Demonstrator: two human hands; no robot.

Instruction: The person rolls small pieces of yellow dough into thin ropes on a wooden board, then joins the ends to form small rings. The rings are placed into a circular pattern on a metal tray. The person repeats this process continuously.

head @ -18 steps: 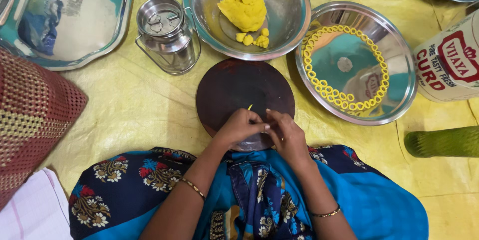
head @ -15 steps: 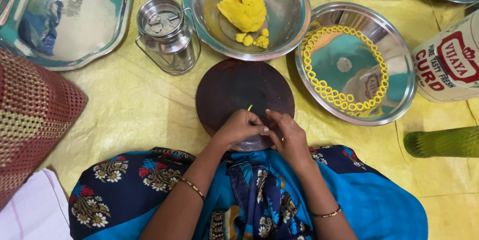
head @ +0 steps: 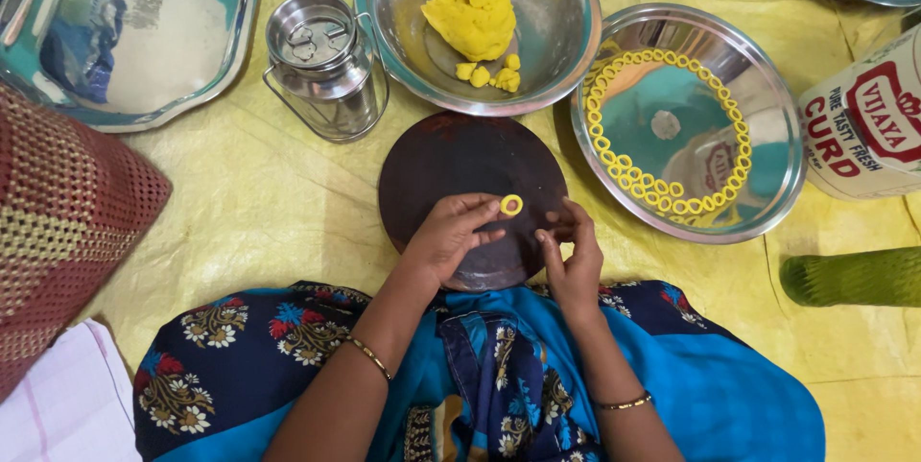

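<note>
Left hand [head: 449, 236] pinches a dough ring [head: 511, 205]; right hand [head: 573, 256] empty; bowl [head: 566, 1] holds dough [head: 472, 14].

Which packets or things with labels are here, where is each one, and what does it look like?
Tub: far right edge, lying beside the steel plate; round, white, with a red and white label.
Nothing else here shows a label, sign or screen.
</note>
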